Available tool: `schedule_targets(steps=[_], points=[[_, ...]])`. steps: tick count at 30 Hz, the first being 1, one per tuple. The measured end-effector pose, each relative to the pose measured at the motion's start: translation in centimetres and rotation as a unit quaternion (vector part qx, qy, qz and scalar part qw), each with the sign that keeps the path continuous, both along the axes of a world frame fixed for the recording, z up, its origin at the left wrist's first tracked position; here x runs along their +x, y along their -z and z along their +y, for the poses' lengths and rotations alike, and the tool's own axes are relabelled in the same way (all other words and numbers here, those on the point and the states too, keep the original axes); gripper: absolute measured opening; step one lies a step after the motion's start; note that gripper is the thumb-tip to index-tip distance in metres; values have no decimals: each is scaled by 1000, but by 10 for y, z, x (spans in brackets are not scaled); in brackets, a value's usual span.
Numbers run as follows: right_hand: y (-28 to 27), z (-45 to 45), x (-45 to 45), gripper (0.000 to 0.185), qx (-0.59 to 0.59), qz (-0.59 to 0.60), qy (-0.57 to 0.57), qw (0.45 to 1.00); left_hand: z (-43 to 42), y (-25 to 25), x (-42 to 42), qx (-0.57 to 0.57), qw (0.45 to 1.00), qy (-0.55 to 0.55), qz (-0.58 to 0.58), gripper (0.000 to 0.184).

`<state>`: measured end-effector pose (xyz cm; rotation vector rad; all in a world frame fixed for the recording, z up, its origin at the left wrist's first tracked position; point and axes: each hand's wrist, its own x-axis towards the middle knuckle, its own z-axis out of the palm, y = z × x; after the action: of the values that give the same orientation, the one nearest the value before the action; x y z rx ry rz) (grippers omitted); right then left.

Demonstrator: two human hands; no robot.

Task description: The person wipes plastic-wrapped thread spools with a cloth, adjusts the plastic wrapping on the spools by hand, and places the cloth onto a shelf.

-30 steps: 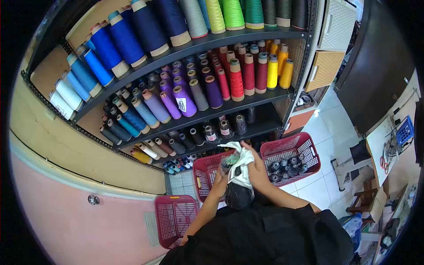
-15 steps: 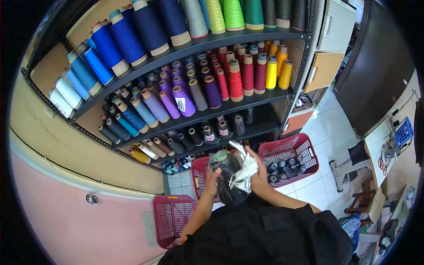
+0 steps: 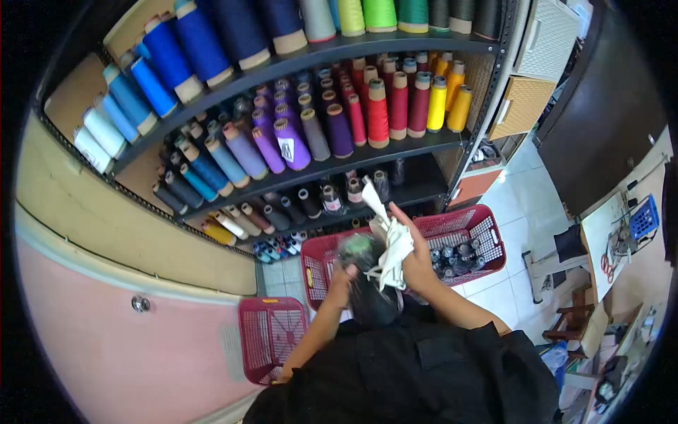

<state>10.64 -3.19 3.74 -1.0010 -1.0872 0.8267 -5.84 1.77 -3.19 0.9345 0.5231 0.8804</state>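
My left hand (image 3: 340,288) is wrapped round the side of a black cone of thread (image 3: 373,300) in clear plastic, its greenish top blurred. In my right hand (image 3: 418,258) is a crumpled white cloth (image 3: 390,256), held against the right side of the cone. One end of the cloth sticks up toward the shelf. The cone is tilted in front of my black shirt, above a red basket (image 3: 308,272) that my hands and the cone partly cover.
A black shelf (image 3: 296,166) full of coloured thread cones stands ahead. At the right a red basket (image 3: 494,237) holds several dark wrapped cones (image 3: 459,258). Another red basket (image 3: 272,328) is at the lower left, beside the pink wall. A white table (image 3: 607,247) stands far right.
The cloth has moved off the cone's top and front to its right side. My left hand has shifted down and left, and the view has moved slightly.
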Motion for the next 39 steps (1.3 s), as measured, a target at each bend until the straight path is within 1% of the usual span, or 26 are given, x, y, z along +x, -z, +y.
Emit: schedule_targets(steps=[2,3,5,7,9,11,13,15,17,19,20,21,22,24,25,27,28,29,30,31,32,33,34,36,37,39], points=[[-9,-13,-6,64,56,-266,-2,962,10,-9,-3,-70,995,-20,-75,74],[-20,-18,-15,67,24,-338,-37,940,12,-14,-4,-90,991,-32,-98,71],[-9,-18,-23,69,35,-269,20,962,11,-32,-3,85,996,-38,3,69],[2,-12,-22,58,4,-197,23,980,6,-29,-3,39,999,3,8,70],[2,-1,-16,48,-78,33,-50,995,-2,-31,3,50,999,7,-15,75],[-11,8,-1,41,-182,54,-59,980,-9,-30,3,79,997,19,3,79],[-10,4,6,42,-138,146,-6,980,-14,-45,6,97,995,-7,-19,79],[-17,-11,6,44,-51,33,65,996,-5,-41,0,-71,990,20,-121,77],[-26,-18,-2,51,43,-182,43,981,-6,-52,-1,-76,986,9,-150,76],[-46,-21,-21,62,81,-364,33,927,-10,-47,6,24,996,-46,-77,76],[-43,-20,-19,65,66,-334,41,939,-10,-48,4,74,997,-36,-15,76],[-40,-17,-17,69,52,-305,46,950,-7,-47,11,75,994,-6,-78,74],[-41,-12,-13,67,20,-245,26,969,-12,-49,12,47,997,6,-61,73],[-31,3,-5,48,-83,7,-41,996,-26,-39,13,7,999,-3,-32,72],[-32,8,2,43,-139,134,-79,978,-23,-47,15,107,993,32,-40,74],[-20,7,24,44,-156,134,-46,978,-22,-54,15,177,982,64,-25,75],[-26,3,19,43,-109,95,6,990,-23,-51,14,177,982,61,-28,75],[-28,-3,13,43,-61,54,56,995,-23,-42,13,103,994,-10,-37,74],[-5,-6,19,44,-34,-73,40,996,-23,-33,11,27,995,-80,-48,73],[-2,-6,16,47,5,-192,35,981,-12,-33,3,-41,994,-33,-96,72],[-4,-21,8,52,23,-241,-13,970,-7,-35,-2,-82,986,-39,-140,69],[-28,-32,-9,59,45,-285,-60,956,-3,-45,-6,-122,975,-42,-184,66],[-29,-31,-13,69,79,-459,-105,879,3,-34,-9,-103,977,-37,-181,62],[-20,-32,-23,73,51,-453,-106,884,3,-12,-12,-78,969,-7,-234,51],[-18,-27,-22,73,51,-420,-108,900,0,-10,-10,-122,981,-35,-144,56],[-21,-14,-18,72,43,-391,-92,915,-10,-16,-3,-92,989,-43,-104,61]])
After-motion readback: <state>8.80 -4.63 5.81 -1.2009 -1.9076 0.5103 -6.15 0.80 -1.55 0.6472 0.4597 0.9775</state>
